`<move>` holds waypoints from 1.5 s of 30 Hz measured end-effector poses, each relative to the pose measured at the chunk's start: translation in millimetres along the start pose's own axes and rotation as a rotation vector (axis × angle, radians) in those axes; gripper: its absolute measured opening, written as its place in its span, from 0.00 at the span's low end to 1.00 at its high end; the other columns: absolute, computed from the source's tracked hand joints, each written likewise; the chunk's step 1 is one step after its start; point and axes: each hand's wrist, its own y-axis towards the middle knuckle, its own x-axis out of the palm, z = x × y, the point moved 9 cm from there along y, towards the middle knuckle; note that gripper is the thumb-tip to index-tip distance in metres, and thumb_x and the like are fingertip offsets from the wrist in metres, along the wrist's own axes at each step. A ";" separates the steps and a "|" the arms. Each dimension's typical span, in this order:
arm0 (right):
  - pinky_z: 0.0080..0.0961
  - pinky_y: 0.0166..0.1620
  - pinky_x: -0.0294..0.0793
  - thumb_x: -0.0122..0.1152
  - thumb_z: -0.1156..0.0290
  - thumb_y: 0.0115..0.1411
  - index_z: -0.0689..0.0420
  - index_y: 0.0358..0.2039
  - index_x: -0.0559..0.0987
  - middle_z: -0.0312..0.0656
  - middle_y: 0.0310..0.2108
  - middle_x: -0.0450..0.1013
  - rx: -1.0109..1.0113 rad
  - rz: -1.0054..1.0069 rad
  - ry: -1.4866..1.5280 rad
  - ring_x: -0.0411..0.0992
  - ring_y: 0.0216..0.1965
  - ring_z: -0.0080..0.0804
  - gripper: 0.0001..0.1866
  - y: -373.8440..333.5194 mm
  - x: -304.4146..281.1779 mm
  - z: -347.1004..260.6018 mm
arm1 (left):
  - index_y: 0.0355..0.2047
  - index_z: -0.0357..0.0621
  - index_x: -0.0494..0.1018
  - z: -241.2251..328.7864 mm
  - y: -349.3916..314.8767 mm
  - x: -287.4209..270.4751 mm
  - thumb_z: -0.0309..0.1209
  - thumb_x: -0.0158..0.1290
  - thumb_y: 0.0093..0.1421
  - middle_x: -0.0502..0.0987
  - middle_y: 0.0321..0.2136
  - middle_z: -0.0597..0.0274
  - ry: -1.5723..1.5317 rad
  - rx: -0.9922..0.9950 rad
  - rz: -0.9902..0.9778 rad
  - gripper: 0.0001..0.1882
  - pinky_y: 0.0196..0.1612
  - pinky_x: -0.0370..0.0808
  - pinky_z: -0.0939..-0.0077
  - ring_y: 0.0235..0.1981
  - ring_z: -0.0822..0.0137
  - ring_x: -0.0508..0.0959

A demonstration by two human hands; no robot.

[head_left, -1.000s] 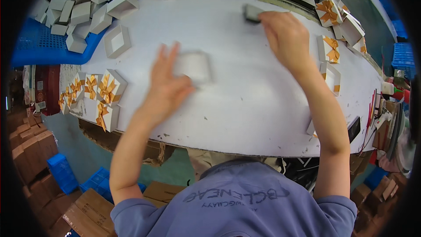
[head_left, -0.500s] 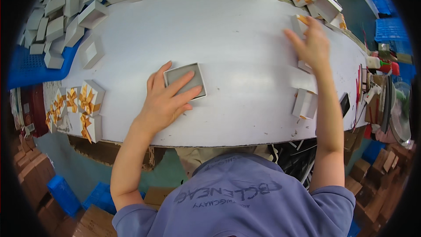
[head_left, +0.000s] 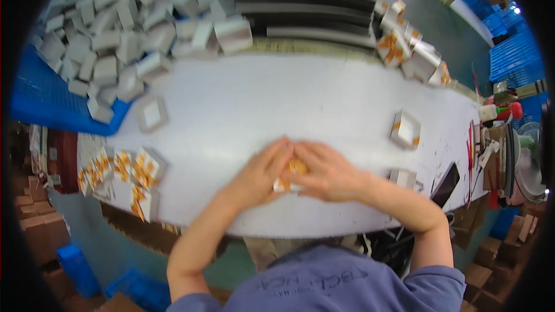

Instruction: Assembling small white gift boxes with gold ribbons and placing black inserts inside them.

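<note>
Near the front middle of the table, my left hand (head_left: 256, 174) and my right hand (head_left: 332, 174) are closed around a small white gift box (head_left: 297, 167) with a gold ribbon on top. My fingertips meet at its far side, and the fingers cover most of the box. Whether the lid is fully seated cannot be seen. To the right on the table lie a white box part (head_left: 407, 130) with gold ribbon on its sides, its hollow side up, and another white box part (head_left: 403, 178) close to my right forearm.
White boxes heap up in a blue crate (head_left: 63, 104) at far left; one white box (head_left: 152, 114) lies beside it. Several bow-tied gift boxes (head_left: 147, 167) stand at left. Ribboned lids (head_left: 393, 49) pile at the far right. A dark phone (head_left: 446, 185) lies near the right edge.
My right hand has come from the far right to the middle with a ribboned lid. My left hand has shifted toward it, and both now surround the box. The view has tilted up.
</note>
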 end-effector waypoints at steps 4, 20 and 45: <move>0.46 0.54 0.61 0.66 0.59 0.43 0.48 0.50 0.70 0.58 0.52 0.59 -0.003 0.012 -0.134 0.59 0.55 0.53 0.31 -13.5 27.2 -8.2 | 0.61 0.40 0.51 6.6 -7.9 7.1 0.41 0.66 0.39 0.55 0.59 0.47 0.196 -0.055 -0.056 0.51 0.56 0.59 0.56 0.58 0.49 0.58; 0.34 0.50 0.63 0.64 0.66 0.47 0.50 0.48 0.73 0.37 0.46 0.70 0.080 0.390 -0.939 0.66 0.50 0.36 0.25 216.9 -223.6 74.4 | 0.52 0.37 0.62 -33.3 -163.9 -175.3 0.41 0.64 0.40 0.59 0.55 0.42 0.878 -0.954 0.255 0.40 0.56 0.52 0.50 0.58 0.46 0.56; 0.35 0.45 0.67 0.65 0.71 0.43 0.56 0.53 0.67 0.49 0.48 0.65 0.385 -0.022 -0.459 0.66 0.43 0.42 0.33 40.3 27.3 47.3 | 0.26 0.40 0.71 -25.1 -81.8 -66.8 0.26 0.59 0.47 0.56 0.58 0.43 0.199 -0.496 0.224 0.07 0.55 0.61 0.61 0.56 0.46 0.60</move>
